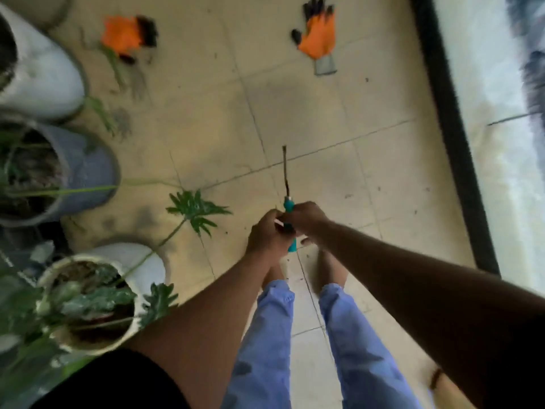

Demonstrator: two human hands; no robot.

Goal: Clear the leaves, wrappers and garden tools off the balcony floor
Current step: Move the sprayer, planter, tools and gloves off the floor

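Head view shows us standing on the tiled balcony floor (324,119), looking down past both forearms. Far to the left of the hands we see a row of pots: a white pot (44,72) farthest ahead, a grey pot (88,172) nearer, and a white pot with leafy plants (147,267) just left of the left forearm. A split green leaf (197,212) on a long stem lies on the floor just left of the left hand. Well ahead and to the left lies an orange glove (124,35) among loose green stalks and dirt. Our left hand (267,236) has its fingers curled round the lower part of a garden tool (288,215) with a teal handle; something small and white also shows at its fingers, too blurred to name. Our right hand (306,215) grips the upper part of the same handle, touching the left hand. The tool's thin dark shaft points away from us, above the floor. Well ahead and slightly right lies a second orange glove (320,36), palm flat. Below the hands we see blue trousers (348,349) and bare feet.
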